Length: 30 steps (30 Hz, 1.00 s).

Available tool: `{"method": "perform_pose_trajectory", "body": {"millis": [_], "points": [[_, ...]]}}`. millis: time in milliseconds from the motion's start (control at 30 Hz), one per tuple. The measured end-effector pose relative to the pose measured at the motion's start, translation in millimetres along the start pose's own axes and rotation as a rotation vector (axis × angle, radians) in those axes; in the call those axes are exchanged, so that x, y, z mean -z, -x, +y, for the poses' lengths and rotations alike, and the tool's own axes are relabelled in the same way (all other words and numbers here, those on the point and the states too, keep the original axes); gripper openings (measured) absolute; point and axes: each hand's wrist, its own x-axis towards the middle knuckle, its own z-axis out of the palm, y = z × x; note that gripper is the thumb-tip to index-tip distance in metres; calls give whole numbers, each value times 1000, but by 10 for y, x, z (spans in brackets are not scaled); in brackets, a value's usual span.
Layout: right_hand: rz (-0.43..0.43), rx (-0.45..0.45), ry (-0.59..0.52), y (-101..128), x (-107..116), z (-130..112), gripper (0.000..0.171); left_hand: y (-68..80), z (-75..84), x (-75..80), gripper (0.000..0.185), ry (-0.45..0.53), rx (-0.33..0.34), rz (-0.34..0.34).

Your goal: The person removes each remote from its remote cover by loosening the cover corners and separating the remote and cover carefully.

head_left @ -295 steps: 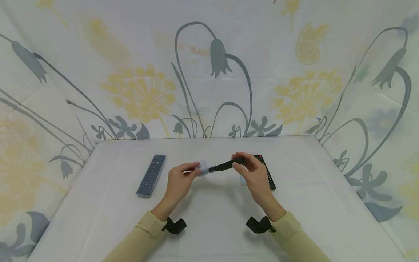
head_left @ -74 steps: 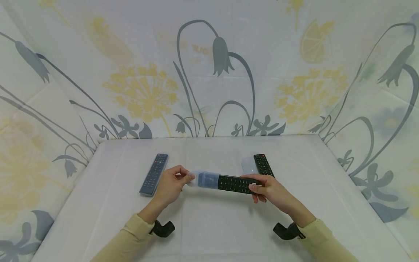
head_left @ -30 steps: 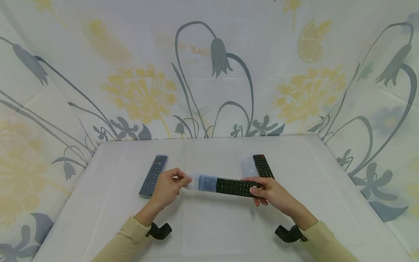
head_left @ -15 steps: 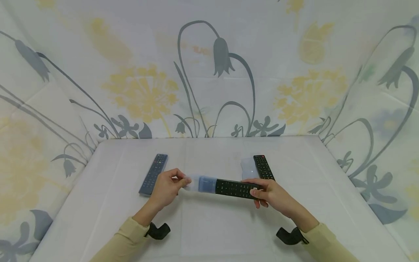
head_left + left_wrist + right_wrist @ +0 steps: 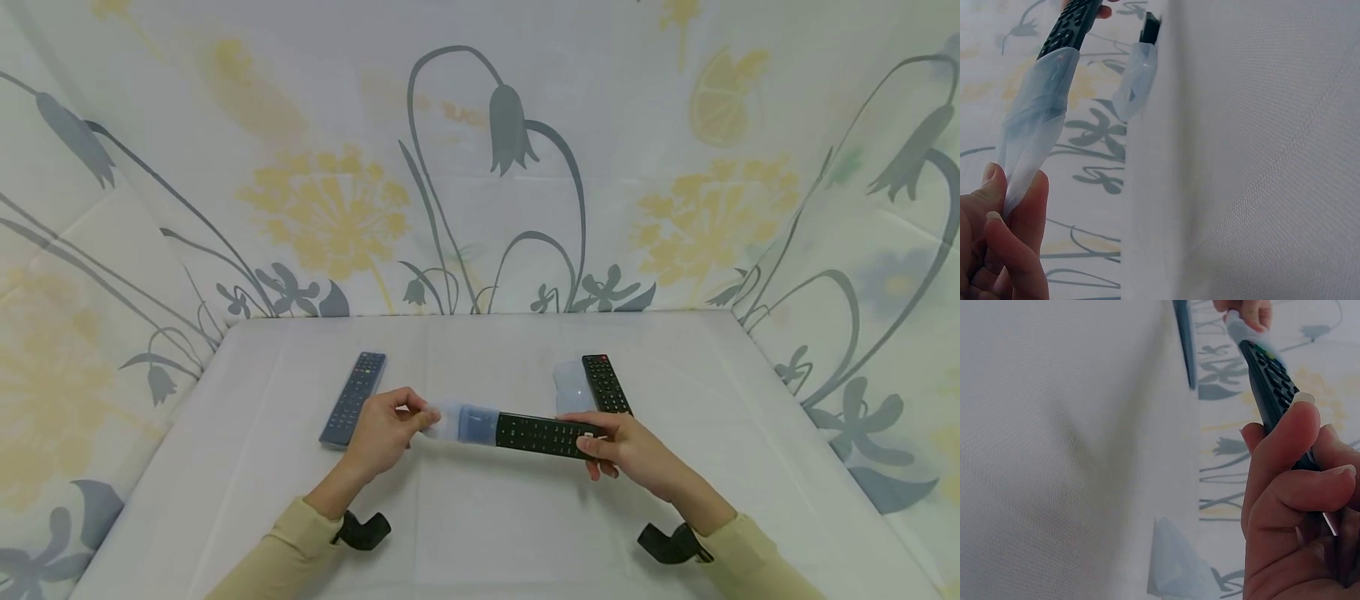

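Note:
A black remote control [image 5: 536, 435] is held level above the table, keypad up, its left end inside a clear bluish plastic sleeve [image 5: 477, 425]. My left hand [image 5: 381, 429] pinches the sleeve's loose end between thumb and fingers; the left wrist view shows this sleeve [image 5: 1038, 103] crumpled and narrowing to the pinch. My right hand [image 5: 637, 454] grips the bare right end of the remote, thumb on top and fingers beneath. In the right wrist view the remote [image 5: 1269, 381] runs away from my fingers toward the other hand.
On the white table [image 5: 480, 533], a remote in a bluish cover [image 5: 354, 398] lies behind my left hand. Behind my right hand lie another black remote [image 5: 606, 383], partly hidden, and a clear plastic sleeve [image 5: 572, 388] beside it. Flower-patterned cloth [image 5: 480, 208] surrounds the table.
Since the oldest frame the remote has turned from edge-on to keypad up, and my hands have moved apart. Lately the sleeve has slid slightly left along it. Over the last half second little differs.

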Motion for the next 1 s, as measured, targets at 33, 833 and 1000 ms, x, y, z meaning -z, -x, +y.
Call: {"method": "perform_pose_trajectory", "body": {"millis": [33,833,1000], "points": [[0,-1,1,2,0,0,44,4,2,3,13,2,0,-2],[-8,12,-15,49,-11,7,44,62,21,36,11,-5,-6,-14],[0,11,-14,77,-9,16,44,67,31,35,11,7,-14,-25]]}}
